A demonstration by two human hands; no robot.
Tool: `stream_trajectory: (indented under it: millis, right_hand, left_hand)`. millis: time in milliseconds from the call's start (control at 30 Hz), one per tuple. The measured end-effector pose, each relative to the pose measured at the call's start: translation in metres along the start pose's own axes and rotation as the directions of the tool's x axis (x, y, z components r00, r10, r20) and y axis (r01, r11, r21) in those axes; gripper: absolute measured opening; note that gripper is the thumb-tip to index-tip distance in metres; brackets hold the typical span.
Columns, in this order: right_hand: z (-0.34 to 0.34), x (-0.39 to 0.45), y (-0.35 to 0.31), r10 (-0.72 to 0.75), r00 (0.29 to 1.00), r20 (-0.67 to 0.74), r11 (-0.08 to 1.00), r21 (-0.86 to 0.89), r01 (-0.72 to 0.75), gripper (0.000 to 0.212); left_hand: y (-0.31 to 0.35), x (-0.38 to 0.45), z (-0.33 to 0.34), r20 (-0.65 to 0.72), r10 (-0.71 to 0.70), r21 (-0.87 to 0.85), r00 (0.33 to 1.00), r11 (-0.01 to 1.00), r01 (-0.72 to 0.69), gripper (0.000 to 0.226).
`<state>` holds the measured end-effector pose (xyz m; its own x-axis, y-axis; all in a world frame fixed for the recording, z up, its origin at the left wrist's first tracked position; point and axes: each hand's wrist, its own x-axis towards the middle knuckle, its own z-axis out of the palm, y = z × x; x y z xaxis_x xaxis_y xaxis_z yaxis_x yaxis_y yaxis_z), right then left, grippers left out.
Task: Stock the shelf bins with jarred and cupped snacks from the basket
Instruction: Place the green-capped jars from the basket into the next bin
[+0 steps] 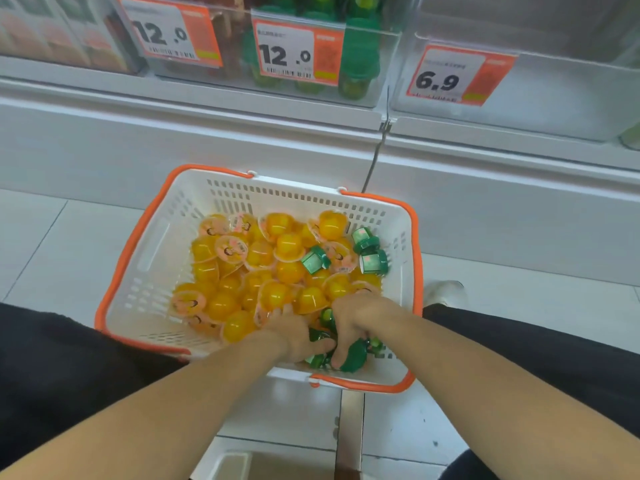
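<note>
A person crouches over a white basket (162, 244) with orange rim and handles, set on a pale tiled floor at the foot of a white shelf unit (207, 133). Both hands are down in the basket's near corner, at about 5 o'clock in it. The left hand (294, 336) lies with fingers spread among the snacks, its thumb touching a green-lidded jar (320, 336); whether it actually grips anything cannot be told. The right hand (353, 323) has its fingers curled down around a green jar lid (355, 358).

Yellow jelly cups (289, 247) with pink printed film lids fill most of the basket; the print on them is too small to read. More green-lidded jars (370, 251) lie at 2 o'clock in the basket.

Up on the shelf, clear bins carry orange-and-white price tags. The tag at 11 o'clock (166, 32) reads "12.0", the middle tag (291, 53) reads "12.0" in front of a bin of green-lidded jars (358, 60), and the tag at 1 o'clock (450, 76) reads "6.9". Barcodes show under the prices; the small text is blurred.
</note>
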<state>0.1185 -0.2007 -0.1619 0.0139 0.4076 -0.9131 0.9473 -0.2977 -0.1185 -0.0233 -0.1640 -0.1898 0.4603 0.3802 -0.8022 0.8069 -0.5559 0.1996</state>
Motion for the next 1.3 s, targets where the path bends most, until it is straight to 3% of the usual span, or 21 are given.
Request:
stream_trajectory:
  millis: [67,133,267,333,367,467,567,633,700,767,833,900,1033,1133,1200,1300]
  right_hand:
    - [0.003,-0.002,-0.007,-0.007,0.999,-0.046,0.999,-0.033,0.006,0.07]
    - [0.002,-0.002,-0.007,0.01,1.0,-0.022,1.0,-0.02,-0.01,0.068]
    - [-0.026,-0.014,0.008,0.02,0.997,0.07,0.983,0.179,-0.032,0.061]
    - [-0.052,-0.031,0.015,-0.018,0.999,0.042,0.964,0.267,0.006,0.046]
    - [-0.067,-0.042,0.018,-0.036,0.999,0.012,0.95,0.312,0.03,0.04]
    - [-0.119,-0.083,0.029,-0.096,0.99,-0.101,0.893,0.431,0.131,0.041]
    - [-0.173,-0.137,0.039,-0.162,0.967,-0.198,0.834,0.497,0.241,0.049]
    - [-0.203,-0.173,0.039,-0.205,0.936,-0.285,0.796,0.508,0.329,0.063]
    - [-0.223,-0.201,0.035,-0.263,0.886,-0.381,0.744,0.505,0.438,0.07]
    - [-0.233,-0.22,0.03,-0.337,0.816,-0.47,0.665,0.494,0.56,0.061]
    - [-0.236,-0.229,0.028,-0.421,0.722,-0.549,0.562,0.467,0.683,0.043]
    - [-0.238,-0.229,0.031,-0.52,0.624,-0.583,0.442,0.442,0.781,0.046]
    - [-0.249,-0.217,0.029,-0.558,0.514,-0.652,0.33,0.395,0.858,0.066]
    - [-0.257,-0.217,0.025,-0.489,0.497,-0.716,0.221,0.45,0.865,0.056]
    - [-0.263,-0.219,0.02,-0.386,0.548,-0.742,0.259,0.483,0.836,0.049]
    - [-0.269,-0.218,0.006,-0.32,0.576,-0.752,0.483,0.394,0.782,0.045]
  left_hand:
    - [-0.004,-0.01,-0.007,-0.07,0.081,-0.031,0.994,0.996,-0.084,0.062]
    - [-0.011,-0.015,-0.012,-0.122,0.132,-0.205,0.984,0.966,-0.155,0.055]
    - [-0.029,-0.019,-0.029,-0.245,0.055,-0.607,0.968,0.769,-0.198,0.056]
    - [-0.037,-0.025,-0.048,-0.233,0.033,-0.773,0.972,0.599,-0.206,0.072]
    - [-0.038,-0.03,-0.06,-0.213,0.059,-0.859,0.975,0.465,-0.215,0.077]
    - [-0.035,-0.053,-0.106,-0.193,0.246,-0.973,0.95,0.073,-0.217,0.05]
    - [-0.03,-0.085,-0.166,-0.205,0.411,-0.977,0.889,-0.139,-0.161,0.045]
    - [-0.024,-0.108,-0.206,-0.211,0.454,-0.977,0.866,-0.112,-0.179,0.053]
    - [-0.017,-0.132,-0.239,-0.217,0.456,-0.966,0.863,0.03,-0.259,0.058]
    - [-0.012,-0.152,-0.261,-0.208,0.449,-0.925,0.869,0.198,-0.324,0.067]
    - [-0.007,-0.167,-0.269,-0.197,0.468,-0.882,0.862,0.3,-0.364,0.075]
    - [-0.004,-0.175,-0.266,-0.232,0.485,-0.87,0.843,0.285,-0.403,0.07]
    - [-0.005,-0.168,-0.258,-0.382,0.449,-0.883,0.808,0.081,-0.463,0.061]
    - [-0.006,-0.161,-0.26,-0.533,0.323,-0.827,0.782,-0.004,-0.562,0.058]
    - [-0.009,-0.158,-0.264,-0.616,0.248,-0.776,0.748,-0.028,-0.63,0.059]
    - [-0.016,-0.155,-0.266,-0.688,0.182,-0.711,0.703,0.028,-0.703,0.059]
